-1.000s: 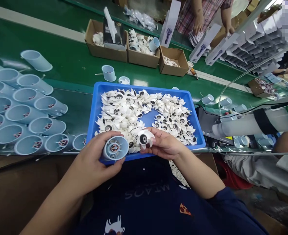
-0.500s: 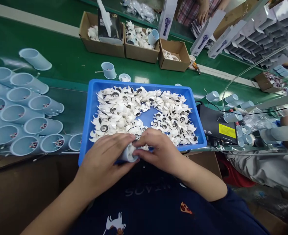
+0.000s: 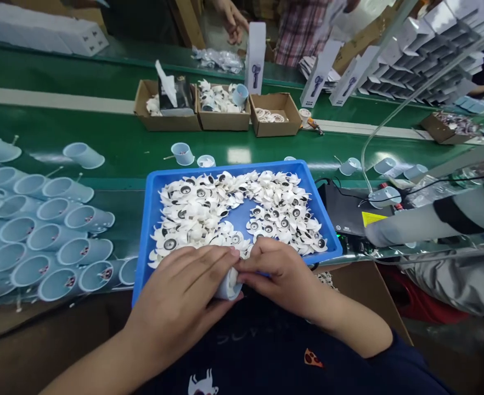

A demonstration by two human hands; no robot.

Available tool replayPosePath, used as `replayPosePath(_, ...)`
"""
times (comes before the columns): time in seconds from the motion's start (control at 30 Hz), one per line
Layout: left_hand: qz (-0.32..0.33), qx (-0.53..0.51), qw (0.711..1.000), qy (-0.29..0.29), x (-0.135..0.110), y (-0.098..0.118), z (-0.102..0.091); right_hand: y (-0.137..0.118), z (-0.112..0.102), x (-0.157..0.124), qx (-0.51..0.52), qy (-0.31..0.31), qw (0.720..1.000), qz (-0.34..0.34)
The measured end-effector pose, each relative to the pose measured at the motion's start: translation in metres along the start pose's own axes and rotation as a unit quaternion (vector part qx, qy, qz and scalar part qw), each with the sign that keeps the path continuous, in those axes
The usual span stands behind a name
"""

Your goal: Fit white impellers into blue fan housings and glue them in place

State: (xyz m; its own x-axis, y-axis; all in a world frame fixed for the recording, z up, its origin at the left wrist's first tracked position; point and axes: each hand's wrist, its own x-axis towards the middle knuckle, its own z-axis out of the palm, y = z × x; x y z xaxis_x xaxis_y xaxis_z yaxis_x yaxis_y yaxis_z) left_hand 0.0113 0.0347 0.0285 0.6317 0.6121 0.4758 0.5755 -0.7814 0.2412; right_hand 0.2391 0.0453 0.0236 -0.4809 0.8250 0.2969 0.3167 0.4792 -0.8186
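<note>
Pale-blue plastic cylinder (image 3: pixel 228 287) lies between the two hands, just over the near rim of a blue plastic tray (image 3: pixel 225 170). A little white shows at its upper end, but fingers hide most of that end, so what sits there is hard to make out. The left hand (image 3: pixel 180 299) wraps it from one side and the right hand (image 3: pixel 279 280) curls round the other; both grips are closed on the cylinder, with the fingertips nearly meeting. The tray holds white plastic impellers (image 3: pixel 201 219) with dark round hubs, heaped in a rough horseshoe around a bare blue patch. Pale-blue cups (image 3: pixel 52 236) lie on their sides on the green bench (image 3: pixel 114 123) to the left, and two more stand just beyond the tray. Farther along sit cardboard boxes (image 3: pixel 223 123) of white parts. A black device (image 3: pixel 343 211) with a yellow label stands right of the tray. Across the bench, a co-worker's hand (image 3: pixel 234 24) hangs beside plaid clothing.
</note>
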Motion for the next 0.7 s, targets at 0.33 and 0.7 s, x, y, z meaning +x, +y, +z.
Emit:
replayPosePath(0.33,-0.002,0.002,0.999,0.032,0.012,-0.003,0.015,0.012,-0.008,-0.003,0.008,0.104,0.994,0.025)
replayPosePath(0.7,0.068,-0.018,0.997,0.032,-0.005,0.003,0.026,0.043,0.017,0.002,0.473,-0.14,0.848,0.193)
